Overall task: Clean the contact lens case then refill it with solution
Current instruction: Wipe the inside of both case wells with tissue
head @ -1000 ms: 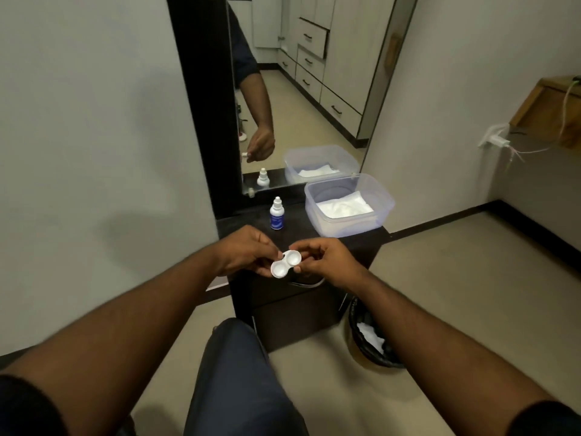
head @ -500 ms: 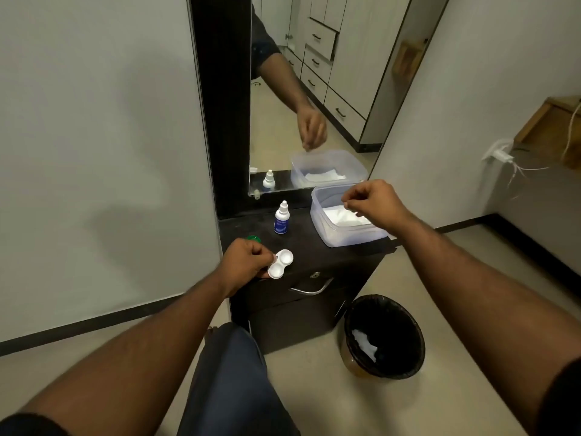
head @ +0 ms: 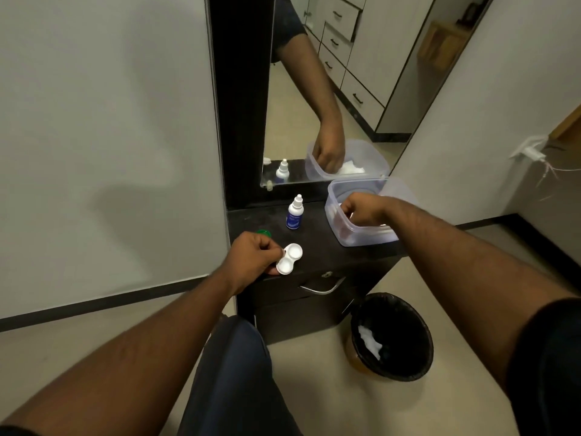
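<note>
My left hand (head: 253,258) pinches one edge of a white two-well contact lens case (head: 289,259) and holds it open side up over the front of a small black cabinet (head: 317,243). A small white solution bottle (head: 295,213) with a blue label stands upright behind it. A green cap (head: 264,232) lies just beyond my left hand. My right hand (head: 364,210) reaches down into a clear plastic tub (head: 361,237) at the cabinet's right; its fingertips and the white tissues inside are hidden from here.
A mirror (head: 330,89) stands behind the cabinet and reflects my arm in the tub. A black-lined bin (head: 393,336) with a white tissue in it sits on the floor to the right. My knee (head: 232,357) is below the cabinet's drawer handle (head: 320,289).
My right hand left the lens case, moved right to the tub and has dropped inside it. My left hand keeps the case, lower and nearer the cabinet top.
</note>
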